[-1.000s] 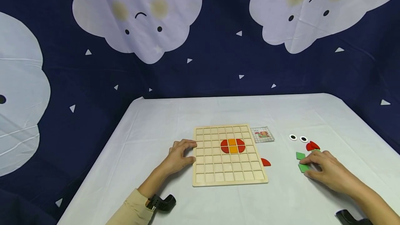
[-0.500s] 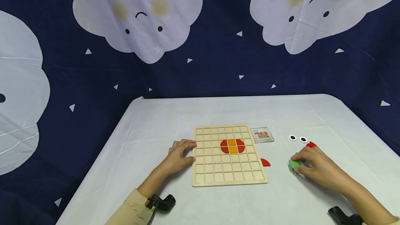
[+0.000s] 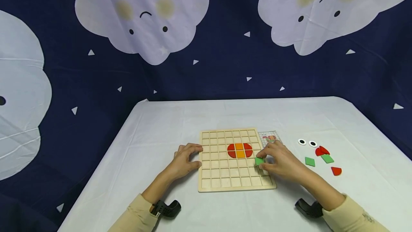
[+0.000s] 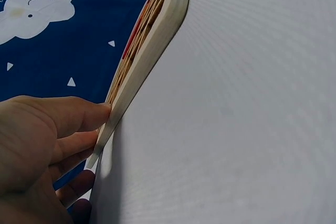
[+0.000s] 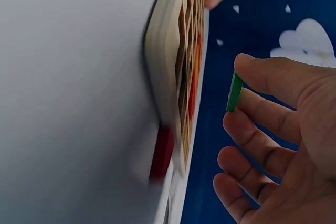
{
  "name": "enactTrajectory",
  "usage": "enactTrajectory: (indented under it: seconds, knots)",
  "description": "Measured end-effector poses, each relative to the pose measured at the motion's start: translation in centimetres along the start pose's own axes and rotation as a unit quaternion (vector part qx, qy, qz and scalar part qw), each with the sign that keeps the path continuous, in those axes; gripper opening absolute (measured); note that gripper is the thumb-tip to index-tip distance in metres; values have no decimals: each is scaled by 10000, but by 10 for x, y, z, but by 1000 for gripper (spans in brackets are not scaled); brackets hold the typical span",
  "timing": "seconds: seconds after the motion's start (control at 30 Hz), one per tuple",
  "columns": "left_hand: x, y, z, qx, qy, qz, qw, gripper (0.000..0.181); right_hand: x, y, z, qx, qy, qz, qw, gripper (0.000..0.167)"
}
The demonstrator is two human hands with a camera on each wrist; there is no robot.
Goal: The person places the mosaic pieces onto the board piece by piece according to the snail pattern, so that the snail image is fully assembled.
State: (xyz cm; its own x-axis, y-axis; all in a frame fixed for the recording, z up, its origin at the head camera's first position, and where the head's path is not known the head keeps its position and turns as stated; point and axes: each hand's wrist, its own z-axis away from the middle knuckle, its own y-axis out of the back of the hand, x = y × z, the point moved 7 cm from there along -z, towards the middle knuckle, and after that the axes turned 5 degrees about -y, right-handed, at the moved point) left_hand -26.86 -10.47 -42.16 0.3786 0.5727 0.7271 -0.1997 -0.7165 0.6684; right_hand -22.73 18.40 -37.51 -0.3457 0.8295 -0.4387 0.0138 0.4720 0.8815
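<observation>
A wooden grid board (image 3: pixel 222 183) lies on the white table, with red quarter-round and orange square tiles forming a rounded shape (image 3: pixel 239 150) on it. My left hand (image 3: pixel 185 159) rests against the board's left edge, thumb and fingertips touching it a little apart. Over the board's right side, my right hand (image 3: pixel 283 160) pinches a green square tile (image 3: pixel 259 161) between thumb and fingertips. The right wrist view shows the green tile (image 5: pixel 234 93) held on edge, apart from the board. A red tile (image 5: pixel 161 153) lies beside the board there; the right hand hides it in the head view.
A small picture card (image 3: pixel 269 137) lies behind the board's right edge, partly covered by the right hand. Farther right are two eye discs (image 3: pixel 301 141), green tiles (image 3: pixel 310 161) and several red pieces (image 3: pixel 336 171). A dark cloud-print cloth (image 3: pixel 225 74) hangs behind the table.
My right hand has picked a green tile from the loose pieces and carried it left over the board. Pieces the hand covered now show. My left hand stays at the board's edge.
</observation>
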Motion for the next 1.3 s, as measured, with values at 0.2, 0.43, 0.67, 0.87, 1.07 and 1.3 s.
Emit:
enactTrajectory:
  seconds: [0.2, 0.43, 0.67, 0.87, 1.07, 1.3]
  knots:
    - [0, 0, 1, -28, 114, 21, 9999, 45, -19, -18, -18, -55, 303, 3, 9995, 20]
    - [1, 0, 1, -33, 61, 27, 10000, 46, -27, -32, -30, -270, 345, 84, 9990, 17]
    - [0, 0, 1, -7, 126, 37, 9999, 45, -28, -40, -34, -448, 430, 229, 9978, 17]
    - [1, 0, 1, -35, 72, 34, 10000, 46, -26, -43, -34, -485, 403, 256, 9977, 19]
    - [0, 0, 1, -44, 101, 8, 9999, 46, -27, -43, -33, -465, 415, 292, 9976, 20]
    - [1, 0, 1, -43, 118, 25, 9999, 47, -28, -42, -33, -410, 465, 349, 9975, 21]
